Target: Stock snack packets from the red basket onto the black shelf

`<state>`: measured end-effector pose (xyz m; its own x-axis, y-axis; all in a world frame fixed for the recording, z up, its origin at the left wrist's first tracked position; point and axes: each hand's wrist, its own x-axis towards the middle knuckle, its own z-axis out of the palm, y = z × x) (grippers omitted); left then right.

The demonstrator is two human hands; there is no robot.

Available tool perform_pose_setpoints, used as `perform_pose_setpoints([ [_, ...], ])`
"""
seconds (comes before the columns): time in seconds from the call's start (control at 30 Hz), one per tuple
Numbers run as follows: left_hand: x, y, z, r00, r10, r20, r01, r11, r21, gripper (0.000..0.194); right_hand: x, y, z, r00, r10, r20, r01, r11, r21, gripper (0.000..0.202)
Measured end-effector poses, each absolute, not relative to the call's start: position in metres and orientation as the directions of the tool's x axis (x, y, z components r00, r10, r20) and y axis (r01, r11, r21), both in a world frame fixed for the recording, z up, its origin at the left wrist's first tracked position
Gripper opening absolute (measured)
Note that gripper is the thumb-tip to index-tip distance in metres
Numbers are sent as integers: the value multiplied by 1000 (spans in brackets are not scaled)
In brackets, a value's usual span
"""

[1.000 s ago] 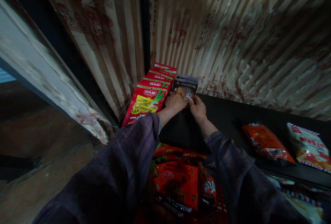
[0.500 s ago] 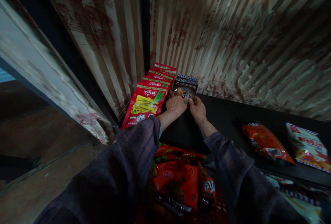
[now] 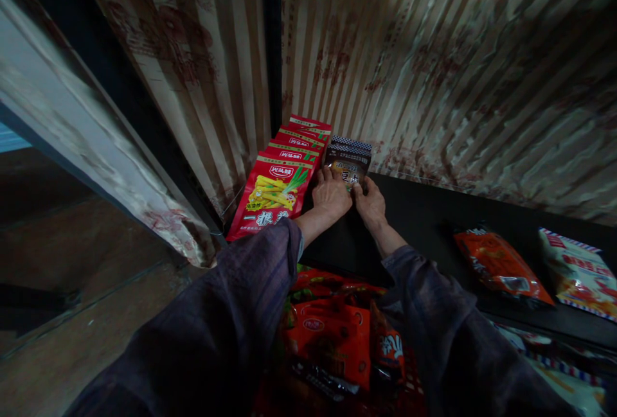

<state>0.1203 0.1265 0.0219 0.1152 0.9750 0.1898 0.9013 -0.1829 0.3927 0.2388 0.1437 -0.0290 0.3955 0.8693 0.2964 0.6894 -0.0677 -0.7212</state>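
Note:
A dark snack packet with a checkered top edge leans near the wall lining, at least one similar packet edge behind it. My left hand lies over its lower left front, fingers spread and pressing on its face. At the packet's lower right corner, my right hand pinches the edge between thumb and fingers; the fingertips are partly hidden. Just left of my left hand is an overlapping row of several red snack packets with yellow sticks pictured on the front one.
The black shelf carries an orange packet and a white-and-red packet to the right. Below, between my forearms, are red and orange packets in a red basket. A dark post stands at the corner; patterned lining covers the wall.
My left hand's fingers have shifted from the dark packet's left side onto its front and spread a little. The dark packet leans back slightly more. My right hand stays at its right corner.

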Motion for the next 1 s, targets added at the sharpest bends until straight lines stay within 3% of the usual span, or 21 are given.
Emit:
perform_pose_setpoints([
  [0.5, 115, 113, 27, 129, 973, 191, 893, -198, 405, 63, 240, 131, -21, 388, 876, 287, 667, -52, -744, 57],
  [0.7, 104, 63, 51, 257, 941, 221, 816, -334, 472, 37, 233, 96, -4, 324, 837, 442, 668, 128, -733, 44],
  [0.9, 67, -1, 58, 485, 873, 49, 778, -456, 432, 29, 215, -1, 18, 181, 815, 551, 602, 351, -717, 34],
  [1.0, 42, -33, 52, 584, 782, -216, 789, -484, 379, 31, 213, -54, 14, 102, 891, 442, 585, 305, -751, 30],
])
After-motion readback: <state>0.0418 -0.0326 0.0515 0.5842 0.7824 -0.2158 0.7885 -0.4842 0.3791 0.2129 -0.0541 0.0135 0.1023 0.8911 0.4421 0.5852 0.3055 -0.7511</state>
